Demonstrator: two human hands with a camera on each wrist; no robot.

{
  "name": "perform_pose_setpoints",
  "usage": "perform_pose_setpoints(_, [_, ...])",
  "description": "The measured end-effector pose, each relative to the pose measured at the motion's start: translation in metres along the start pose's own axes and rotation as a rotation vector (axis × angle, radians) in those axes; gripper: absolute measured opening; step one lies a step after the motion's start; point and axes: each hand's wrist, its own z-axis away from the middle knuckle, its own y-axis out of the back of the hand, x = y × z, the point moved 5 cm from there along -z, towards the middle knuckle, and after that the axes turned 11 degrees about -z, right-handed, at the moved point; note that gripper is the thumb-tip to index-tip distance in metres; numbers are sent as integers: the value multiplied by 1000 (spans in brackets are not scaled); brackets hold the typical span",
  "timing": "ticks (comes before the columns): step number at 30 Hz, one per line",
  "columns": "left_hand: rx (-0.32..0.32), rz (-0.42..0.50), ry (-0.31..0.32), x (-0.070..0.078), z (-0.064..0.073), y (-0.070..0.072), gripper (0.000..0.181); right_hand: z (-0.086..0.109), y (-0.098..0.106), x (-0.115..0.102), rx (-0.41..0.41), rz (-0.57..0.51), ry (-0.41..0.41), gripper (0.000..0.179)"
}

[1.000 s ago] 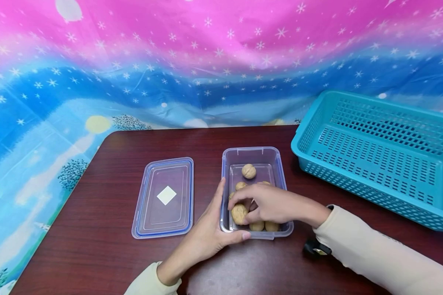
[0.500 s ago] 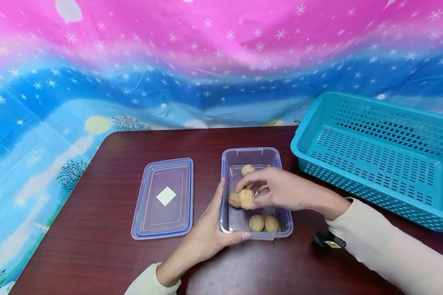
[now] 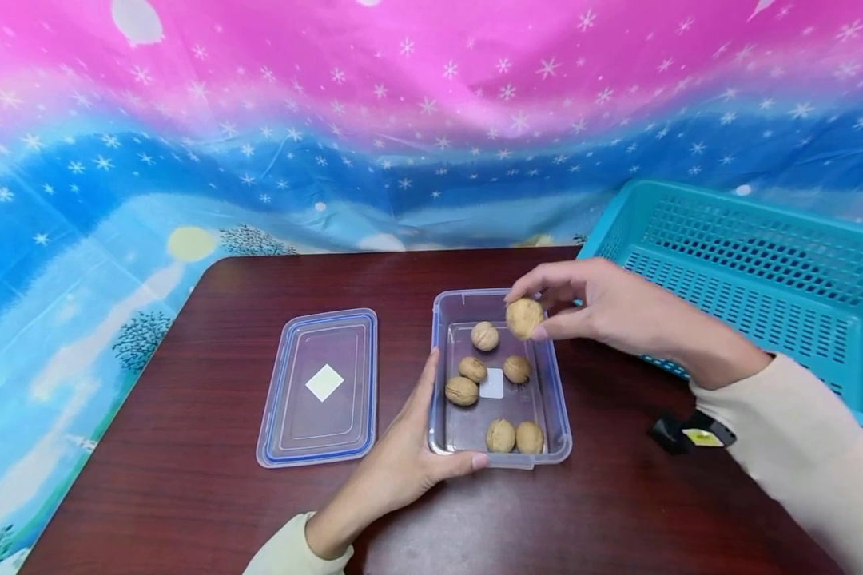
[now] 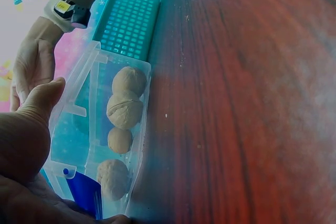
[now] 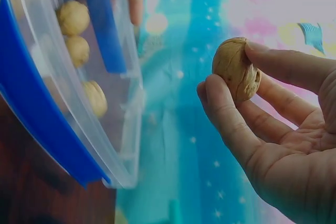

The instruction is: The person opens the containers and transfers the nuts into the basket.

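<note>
A walnut [image 3: 524, 319] is pinched between the thumb and fingers of my right hand [image 3: 604, 307], above the back right part of a clear plastic box [image 3: 559, 399]. The right wrist view shows this walnut [image 5: 233, 69] at the fingertips, a dark split on one side. Several other walnuts [image 3: 462, 391] lie on the box floor around a white label [image 3: 491, 383]. My left hand [image 3: 406, 459] rests against the box's front left corner, fingers straight along the left wall and thumb along the front rim. The left wrist view shows its thumb [image 4: 46, 95] beside the box wall.
Left of the box lies its clear lid [image 3: 288, 399] with a blue seal and a white diamond sticker. A turquoise perforated basket [image 3: 618, 231] stands at the back right, partly behind my right arm. A patterned cloth [image 3: 374, 176] hangs behind the brown table [image 3: 208, 383].
My right hand has lifted the walnut from among the others and moved back and right with it, uncovering the walnuts below. The left hand and the box have stayed in place.
</note>
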Motion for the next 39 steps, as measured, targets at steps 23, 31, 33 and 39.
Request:
perform_pose_setpoints(23, [2, 2, 2, 0, 0, 1, 132, -13, 111, 46, 140, -119, -141, 38])
perform_pose_setpoints(31, [4, 7, 1, -1, 0, 0, 131, -16, 144, 73, 161, -253, -137, 39])
perform_pose_setpoints(33, [5, 5, 0, -1, 0, 1, 131, -16, 150, 80, 171, -282, -147, 40])
perform_pose_setpoints(39, [3, 1, 5, -1, 0, 0, 131, -18, 164, 101, 212, -402, -159, 39])
